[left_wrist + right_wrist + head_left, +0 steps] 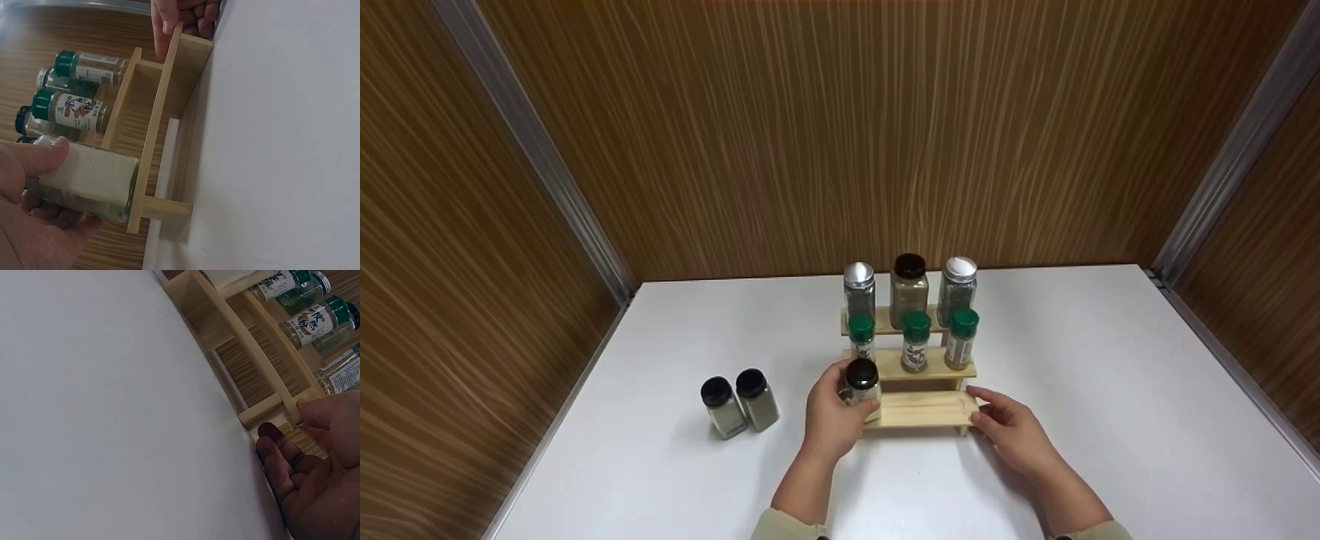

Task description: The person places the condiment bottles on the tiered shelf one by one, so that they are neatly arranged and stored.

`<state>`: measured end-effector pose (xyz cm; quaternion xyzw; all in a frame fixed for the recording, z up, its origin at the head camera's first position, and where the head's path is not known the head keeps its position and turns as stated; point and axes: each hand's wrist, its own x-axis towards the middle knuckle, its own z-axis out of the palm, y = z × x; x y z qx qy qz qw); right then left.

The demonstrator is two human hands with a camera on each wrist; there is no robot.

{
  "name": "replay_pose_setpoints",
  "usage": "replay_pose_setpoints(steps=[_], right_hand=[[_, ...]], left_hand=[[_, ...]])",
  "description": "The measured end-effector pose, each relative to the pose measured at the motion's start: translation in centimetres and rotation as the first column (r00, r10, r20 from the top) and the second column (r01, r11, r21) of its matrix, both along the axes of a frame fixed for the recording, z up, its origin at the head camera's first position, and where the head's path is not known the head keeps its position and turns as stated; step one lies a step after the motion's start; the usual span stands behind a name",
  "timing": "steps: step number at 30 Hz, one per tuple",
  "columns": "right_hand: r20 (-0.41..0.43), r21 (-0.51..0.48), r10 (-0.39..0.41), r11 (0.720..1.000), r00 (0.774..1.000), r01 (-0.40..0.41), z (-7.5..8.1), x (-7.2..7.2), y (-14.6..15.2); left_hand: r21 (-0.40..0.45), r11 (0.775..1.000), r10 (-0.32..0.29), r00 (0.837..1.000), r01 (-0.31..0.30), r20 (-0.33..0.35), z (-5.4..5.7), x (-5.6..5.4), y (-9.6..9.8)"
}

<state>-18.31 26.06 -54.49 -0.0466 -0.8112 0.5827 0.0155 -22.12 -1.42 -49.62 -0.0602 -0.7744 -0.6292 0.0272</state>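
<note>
My left hand [832,418] grips a clear glass spice jar [863,390] with a black cap. In the left wrist view that jar [93,174] has a pale label, and its base meets the left end of the lowest board. The three-tier wooden spice rack [926,409] has its right end held by my right hand [1014,429]. The right wrist view has the thumb of that hand [320,467] against the board's end, the other fingers bent below. Three green-capped jars [915,341] stand on the middle tier, the left one partly hidden.
On the top tier are two silver-capped jars [958,291] and a black-capped jar [910,291]. Left of the rack, two more black-capped jars [724,407] [758,399] stand on the white table [660,480]. A wood-grain panel [885,135] rises behind.
</note>
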Motion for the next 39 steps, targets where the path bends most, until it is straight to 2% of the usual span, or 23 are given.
replay_pose_setpoints(steps=[12,18,28,34,39], right_hand=[[0.002,-0.002,0.013,1.0,1.0,-0.013,-0.3,0.0,0.1],[0.022,0.027,-0.016,1.0,1.0,0.015,-0.5,-0.1,0.1],[0.003,-0.005,-0.007,1.0,1.0,0.007,-0.3,-0.1,-0.1],[0.009,0.0,-0.016,1.0,1.0,0.016,-0.2,-0.1,-0.1],[0.022,0.0,-0.019,1.0,1.0,0.019,-0.2,-0.2,-0.1]], left_hand=[[-0.027,0.989,-0.146,0.989,0.147,0.01,0.5,-0.4,-1.2],[-0.031,0.987,-0.156,0.988,0.156,0.005,0.3,-0.2,-1.4],[0.012,0.997,-0.08,0.997,0.08,0.006,0.2,0.2,-2.2],[0.0,0.997,0.075,0.997,-0.075,-0.029,0.7,1.0,-3.0],[0.021,0.978,0.207,0.972,-0.206,-0.107,1.0,1.2,-3.8]])
